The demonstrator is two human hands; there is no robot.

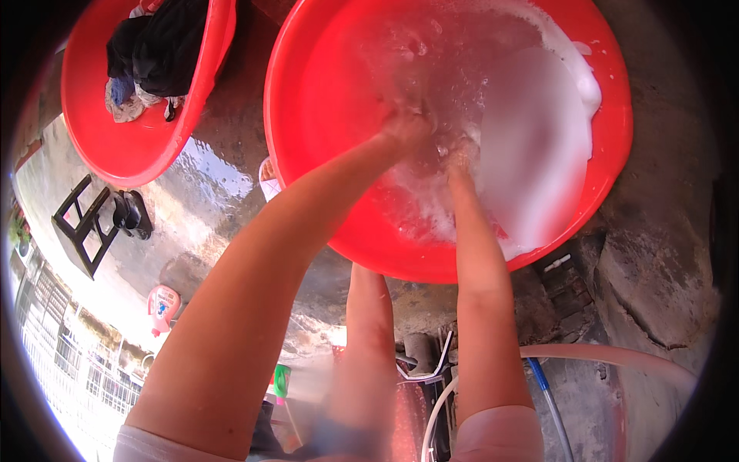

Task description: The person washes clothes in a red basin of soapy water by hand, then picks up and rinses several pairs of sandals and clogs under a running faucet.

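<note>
A large red plastic basin (306, 104) lies before me, holding soapy water (462, 69) with white foam (586, 86) along its right side. My left hand (411, 130) dips into the water near the middle, blurred by splashes. Just right of it and a little nearer to me, my right hand (463, 156) is also at the water, fingers under the surface. Whether either hand holds anything cannot be seen. A blurred patch covers the right part of the basin.
A second red basin (98, 138) with dark and light clothes (167, 52) stands at upper left, beside wet concrete. Further left are a dark stool (86, 225), black shoes (134, 215) and a pink bottle (163, 306). A pale hose (606, 353) runs at lower right; a green bottle (282, 381) stands below.
</note>
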